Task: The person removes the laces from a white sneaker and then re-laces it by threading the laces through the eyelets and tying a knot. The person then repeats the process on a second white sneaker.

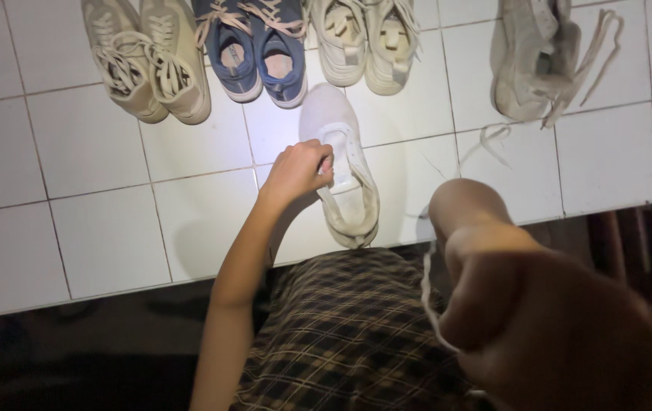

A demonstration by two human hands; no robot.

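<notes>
Head view is the only view, and it is directed down at a white tiled floor (97, 152). The left hand (295, 171) is seen near the middle, with its fingers curled together and clamped on the tongue and collar of a white sneaker (341, 164). This sneaker is laid flat on the tiles, with its toe pointed away from the person and its heel beyond the right side of the hand, close to the edge of the tiled step. The right hand (493, 281) is held much closer to the camera, to the right and below the left hand, and it is partly blurred. Its fingers are closed as a fist, and a white shoelace (426, 293) is seen hanging along its left side; whether the lace is really pinched between the fingers cannot be told.

Beyond the left hand, a row of shoes is placed on the tiles: a beige pair (147, 61) far to the left, a blue pair (254, 49) straight above the hand, and a white pair (368, 42) slightly to the right. Well apart to the right, a grey sneaker (532, 65) is laid with its loose laces (493, 141) spread over the floor. Below the left forearm, a checked cloth (349, 335) in dark and tan colours is seen.
</notes>
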